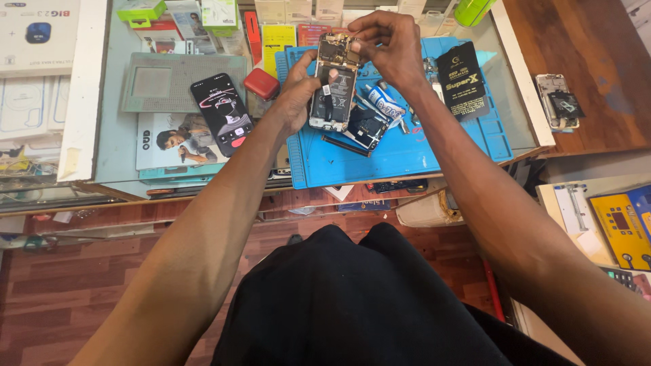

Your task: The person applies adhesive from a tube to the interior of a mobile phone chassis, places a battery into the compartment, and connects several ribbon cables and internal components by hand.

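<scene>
At the far left of the glass-topped table (115,146) lies a grey perforated rectangular mat (178,81). Just beside it rests a black smartphone with a lit screen (222,105), then a small red rounded case (261,83). The left hand (298,91) is closed around the lower body of an opened smartphone with exposed battery and circuit board (332,85), held upright above the blue silicone work mat (400,146). The right hand (386,47) pinches the top edge of this phone with curled fingertips. Below lies a white and blue adhesive tube (383,102). Further right lies a black flat packet (461,80), and a second opened phone (557,100) rests on the brown wooden surface (576,41).
</scene>
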